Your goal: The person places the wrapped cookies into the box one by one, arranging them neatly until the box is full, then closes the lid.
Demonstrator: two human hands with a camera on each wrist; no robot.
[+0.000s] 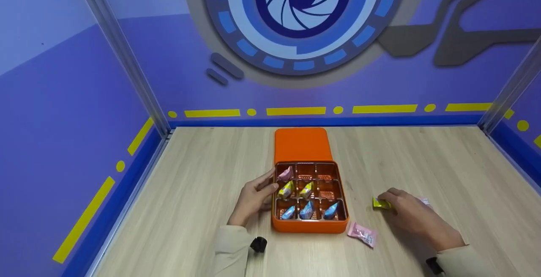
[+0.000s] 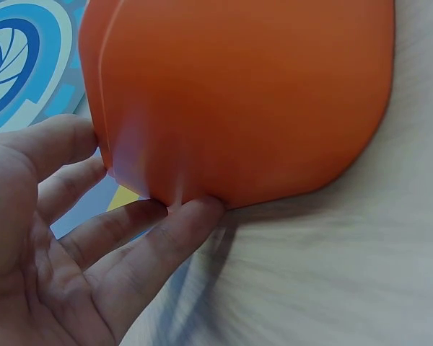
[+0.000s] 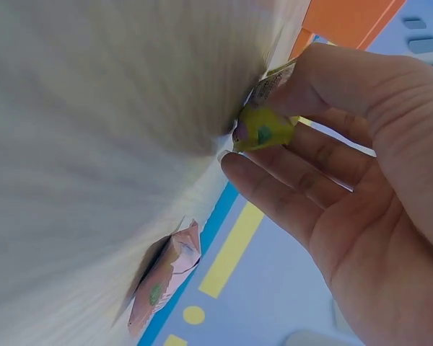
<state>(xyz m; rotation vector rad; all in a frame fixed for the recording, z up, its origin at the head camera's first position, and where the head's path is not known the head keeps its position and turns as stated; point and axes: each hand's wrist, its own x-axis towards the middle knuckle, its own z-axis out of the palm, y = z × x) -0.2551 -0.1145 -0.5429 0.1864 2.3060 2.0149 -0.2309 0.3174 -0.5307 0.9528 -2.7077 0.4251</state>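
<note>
An orange box [image 1: 310,227] with a divided insert stands on the table, and my left hand [image 1: 250,198] holds its left side. The thumb rests at the rim, with the other fingertips low against the wall in the left wrist view. Inside, a pink wrapped candy [image 1: 285,174] lies at the back left. Two yellow ones [image 1: 285,190] occupy the left and centre of the middle row, while three blue ones [image 1: 307,210] fill the front row. To the right, my right hand [image 1: 408,211] pinches a yellow wrapped candy [image 3: 265,130] close over the table.
A pink wrapped candy [image 1: 362,234] lies by the box's front right corner. Another pale wrapped candy [image 1: 425,201] shows partly behind the right hand. The orange lid [image 1: 302,143] lies behind the box. Printed panels [image 1: 262,95] wall in the table's back and sides.
</note>
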